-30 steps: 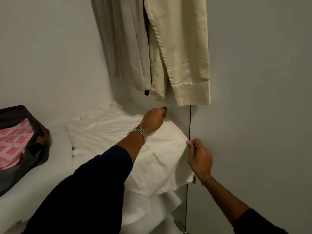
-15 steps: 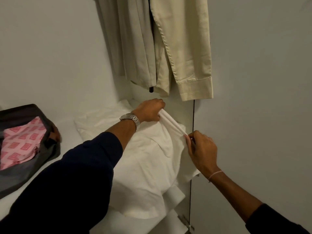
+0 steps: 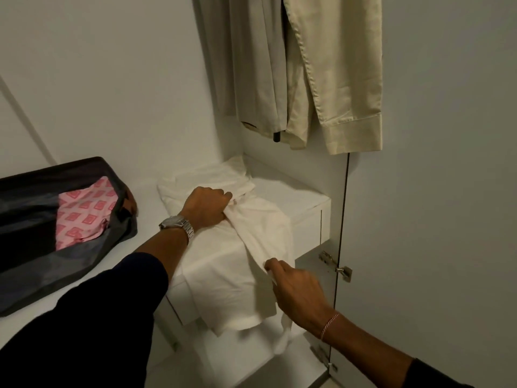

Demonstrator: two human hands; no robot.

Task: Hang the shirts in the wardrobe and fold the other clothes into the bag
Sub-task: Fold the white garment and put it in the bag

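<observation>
The white garment (image 3: 223, 261) you are working on lies across the white shelf (image 3: 296, 200) at the wardrobe's base, its lower part drooping over the front edge. Your left hand (image 3: 207, 204), wearing a metal wristwatch (image 3: 177, 224), has its grip closed around a bunched fold of that cloth near the middle of the shelf. Your right hand (image 3: 299, 289), at five o'clock from the left, has a narrow grip pinching the same fold lower down, so a ridge of fabric runs between the two hands. A thin cord bracelet (image 3: 330, 324) circles your right wrist

At one o'clock from the garment, two shirts hang from above: a beige shirt (image 3: 338, 71) with its cuffed sleeve lowest, and a grey shirt (image 3: 246, 60) just beside it at nine o'clock. At nine o'clock from the garment, a dark bag (image 3: 33, 247) lies open on the same white surface with a pink patterned cloth (image 3: 84, 214) inside. The wardrobe door (image 3: 436, 191) stands at three o'clock, its metal hinge (image 3: 337, 266) showing near your right hand
</observation>
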